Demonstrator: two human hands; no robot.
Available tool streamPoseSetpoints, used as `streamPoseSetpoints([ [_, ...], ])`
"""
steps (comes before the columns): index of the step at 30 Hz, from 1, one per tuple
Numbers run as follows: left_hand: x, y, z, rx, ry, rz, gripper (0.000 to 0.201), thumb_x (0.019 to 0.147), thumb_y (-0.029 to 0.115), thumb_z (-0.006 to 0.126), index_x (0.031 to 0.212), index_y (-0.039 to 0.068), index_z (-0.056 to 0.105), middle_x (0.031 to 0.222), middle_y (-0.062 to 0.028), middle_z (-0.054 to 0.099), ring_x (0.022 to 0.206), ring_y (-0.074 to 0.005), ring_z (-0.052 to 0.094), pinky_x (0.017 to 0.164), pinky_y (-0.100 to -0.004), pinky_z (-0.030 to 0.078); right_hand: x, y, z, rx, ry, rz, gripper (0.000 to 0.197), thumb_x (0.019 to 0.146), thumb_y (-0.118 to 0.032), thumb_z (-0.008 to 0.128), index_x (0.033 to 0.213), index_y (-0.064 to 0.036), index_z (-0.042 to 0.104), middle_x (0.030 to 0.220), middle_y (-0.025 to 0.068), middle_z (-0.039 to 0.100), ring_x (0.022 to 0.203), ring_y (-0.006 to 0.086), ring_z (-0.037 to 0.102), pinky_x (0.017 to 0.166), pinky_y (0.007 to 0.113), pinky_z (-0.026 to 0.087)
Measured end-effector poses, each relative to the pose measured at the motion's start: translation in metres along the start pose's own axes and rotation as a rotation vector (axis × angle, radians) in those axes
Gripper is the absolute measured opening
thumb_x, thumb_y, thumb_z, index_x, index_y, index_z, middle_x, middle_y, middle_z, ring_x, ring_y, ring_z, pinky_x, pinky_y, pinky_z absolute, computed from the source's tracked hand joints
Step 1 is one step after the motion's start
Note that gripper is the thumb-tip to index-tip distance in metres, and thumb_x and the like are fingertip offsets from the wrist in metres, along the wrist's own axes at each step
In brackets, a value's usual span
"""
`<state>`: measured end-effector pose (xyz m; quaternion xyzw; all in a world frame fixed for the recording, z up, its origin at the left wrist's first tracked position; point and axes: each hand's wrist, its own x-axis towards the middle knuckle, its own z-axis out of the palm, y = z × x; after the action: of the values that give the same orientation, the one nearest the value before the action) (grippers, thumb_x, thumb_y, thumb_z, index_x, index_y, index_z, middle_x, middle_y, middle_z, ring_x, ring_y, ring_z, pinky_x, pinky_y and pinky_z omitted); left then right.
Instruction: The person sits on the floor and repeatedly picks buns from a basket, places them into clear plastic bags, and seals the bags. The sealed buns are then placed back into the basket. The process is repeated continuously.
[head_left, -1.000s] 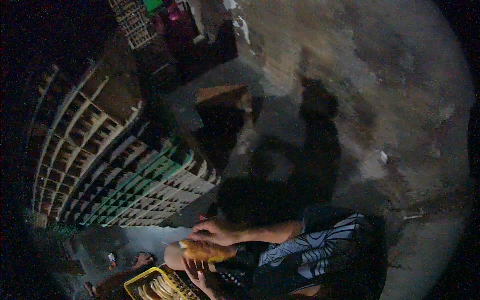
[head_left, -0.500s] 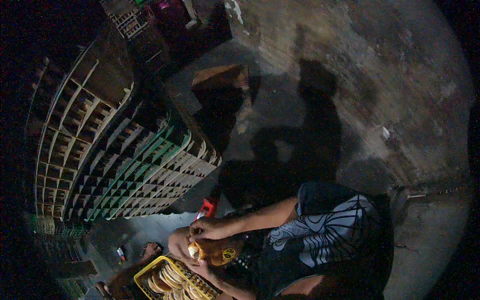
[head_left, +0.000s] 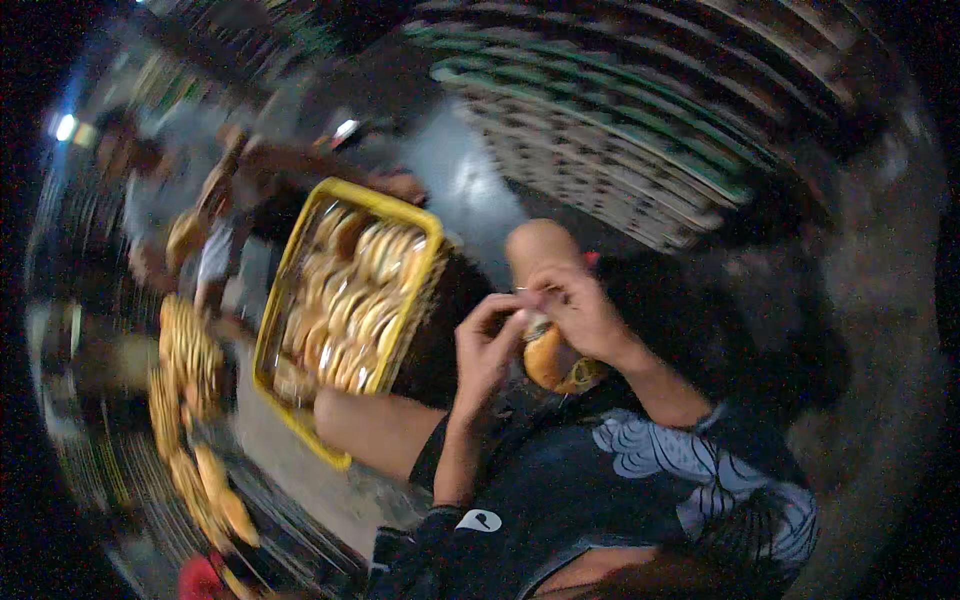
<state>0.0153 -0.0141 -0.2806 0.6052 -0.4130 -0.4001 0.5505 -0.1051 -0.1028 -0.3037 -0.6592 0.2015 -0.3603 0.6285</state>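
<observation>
A golden-brown bread roll in a clear bag (head_left: 552, 362) with a yellow printed mark sits at my lap. My left hand (head_left: 485, 345) pinches at the bag's gathered top, thumb and fingers together. My right hand (head_left: 578, 308) is closed over the same top from the other side, its fingertips meeting those of my left hand. Whether something small is between the fingertips is too blurred to tell. To the left of my hands, a yellow plastic basket (head_left: 290, 250) holds several rows of bagged bread rolls (head_left: 345, 300).
Another person (head_left: 165, 190) sits at the far left with bread near the hands. Rows of unwrapped bread (head_left: 190, 350) lie along the left side. Stacked green and pale plastic crates (head_left: 600, 120) stand ahead. My bare knees flank the bag.
My view has swung left, bringing the whole basket, the other person and the unwrapped bread into sight. My hands have come together at the bag's top, and the roll shows more plainly.
</observation>
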Motion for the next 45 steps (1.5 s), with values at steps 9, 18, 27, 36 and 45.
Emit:
streamPoseSetpoints([
  [9,-0.017,-0.019,-0.078,0.374,0.334,0.250,0.026,0.077,-0.007,0.057,0.101,0.000,0.048,0.080,-0.0114,0.061,0.074,-0.0159,0.062,0.067,-0.0271,0.048,0.060,0.003,0.077,-0.311,-0.279,-0.110,0.005,0.076,-0.004,0.059,0.081,-0.0016,0.059,0.085,0.0123,0.057,0.080,0.0303,0.057,0.073,0.035,0.046],
  [18,-0.010,-0.064,-0.137,0.233,0.219,-0.364,0.018,0.084,0.014,0.051,0.089,-0.002,0.056,0.082,-0.0146,0.053,0.078,-0.0271,0.052,0.073,-0.0350,0.042,0.056,0.031,0.116,-0.779,-0.468,-0.306,0.014,0.082,-0.015,0.055,0.087,-0.0025,0.056,0.087,0.0145,0.054,0.083,0.0334,0.051,0.073,0.040,0.044],
  [27,-0.026,-0.063,-0.089,0.094,0.515,0.101,0.020,0.091,0.017,0.048,0.095,-0.001,0.054,0.093,-0.0097,0.057,0.090,-0.0184,0.053,0.084,-0.0295,0.040,0.046,0.042,0.103,-0.208,-0.277,0.283,0.051,0.077,-0.035,0.065,0.108,0.0010,0.045,0.095,0.0183,0.058,0.089,0.0325,0.058,0.076,0.040,0.045],
  [36,-0.021,-0.071,-0.084,0.051,0.937,-0.044,0.023,0.091,0.018,0.049,0.093,-0.003,0.056,0.089,-0.0072,0.058,0.081,-0.0133,0.054,0.077,-0.0268,0.043,0.054,0.254,-0.063,-1.417,-0.451,0.604,0.047,0.081,-0.019,0.055,0.124,-0.0048,0.043,0.101,0.0198,0.059,0.092,0.0388,0.056,0.079,0.045,0.045],
  [45,-0.044,-0.092,-0.107,0.069,1.043,-0.187,0.025,0.093,0.020,0.045,0.096,-0.003,0.055,0.087,-0.0059,0.058,0.081,-0.0114,0.052,0.076,-0.0258,0.043,0.020,0.303,-0.126,-1.589,-0.378,0.612,0.017,0.076,-0.010,0.052,0.084,-0.0018,0.065,0.087,0.0196,0.063,0.082,0.0380,0.061,0.074,0.045,0.049],
])
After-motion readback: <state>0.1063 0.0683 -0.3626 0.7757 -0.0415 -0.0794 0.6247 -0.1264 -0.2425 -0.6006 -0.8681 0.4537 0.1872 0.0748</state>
